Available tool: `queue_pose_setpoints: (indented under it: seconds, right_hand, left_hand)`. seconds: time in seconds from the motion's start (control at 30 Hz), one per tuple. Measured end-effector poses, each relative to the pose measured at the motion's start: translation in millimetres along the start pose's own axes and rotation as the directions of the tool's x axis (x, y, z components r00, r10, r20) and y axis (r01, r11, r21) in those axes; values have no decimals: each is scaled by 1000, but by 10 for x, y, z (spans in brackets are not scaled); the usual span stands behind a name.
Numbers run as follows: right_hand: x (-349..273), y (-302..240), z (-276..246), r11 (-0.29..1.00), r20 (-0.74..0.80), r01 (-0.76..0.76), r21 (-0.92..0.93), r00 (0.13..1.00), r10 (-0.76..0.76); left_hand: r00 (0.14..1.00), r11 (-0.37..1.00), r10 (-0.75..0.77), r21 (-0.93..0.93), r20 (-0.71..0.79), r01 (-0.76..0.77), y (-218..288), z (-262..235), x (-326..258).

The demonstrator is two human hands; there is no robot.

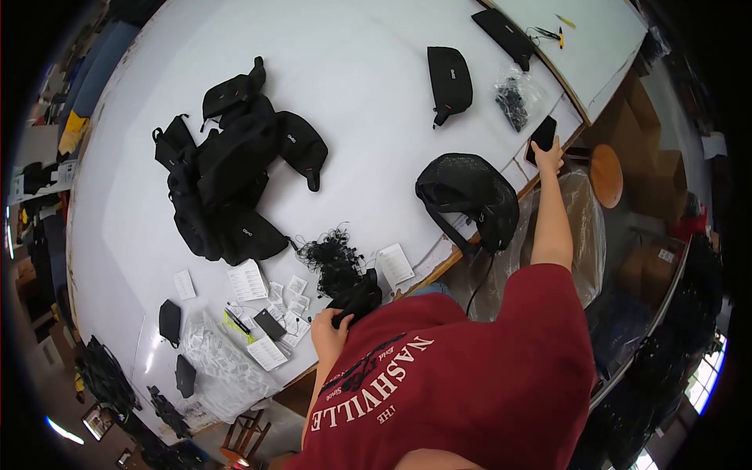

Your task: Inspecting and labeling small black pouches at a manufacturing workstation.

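At the table's near edge, my left hand (330, 334) is closed on a small black fabric pouch (359, 296), close against my shirt. Just beyond it lies a tangled heap of thin black cords (332, 262). My right arm reaches out to the right, where my right hand (549, 157) grips a dark phone (542, 137) over the table's edge. A black mesh backpack (470, 196) rests between my two arms, its strap hanging over the edge. White printed tags (249, 280) and a small dark rectangular piece (270, 323) lie left of my left hand.
Several black pouches (235, 164) are piled on the white table (368, 102). Further right lie a black pouch (450, 82), another one (505, 37) and a clear bag of black parts (513, 102). A large plastic bag (223, 368) sits near left. A round stool (605, 176) stands beside the table.
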State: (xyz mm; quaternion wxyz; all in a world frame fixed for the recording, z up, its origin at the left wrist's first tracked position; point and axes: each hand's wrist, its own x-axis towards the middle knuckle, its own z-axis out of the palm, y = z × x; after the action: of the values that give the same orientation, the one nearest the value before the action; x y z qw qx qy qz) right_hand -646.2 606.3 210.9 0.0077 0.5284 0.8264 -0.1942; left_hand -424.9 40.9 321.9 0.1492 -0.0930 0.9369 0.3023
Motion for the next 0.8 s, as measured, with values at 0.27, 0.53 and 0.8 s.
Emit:
queue_pose_setpoints:
  seconds: [0.27,0.53,0.8]
  right_hand:
    - [3,19,-39,999,0,-39,35,999,39]
    - [20,64,-26,1000,18,3,31,1000,-4]
    - [-39,-43,-45,1000,1,7,2,1000,-7]
  left_hand:
    - [997,994,80,72,3,-80,-8,38,55]
    - [995,994,80,66,53,-84,-41,30,104]
    - [999,992,26,-121,38,-21,-139,51,50]
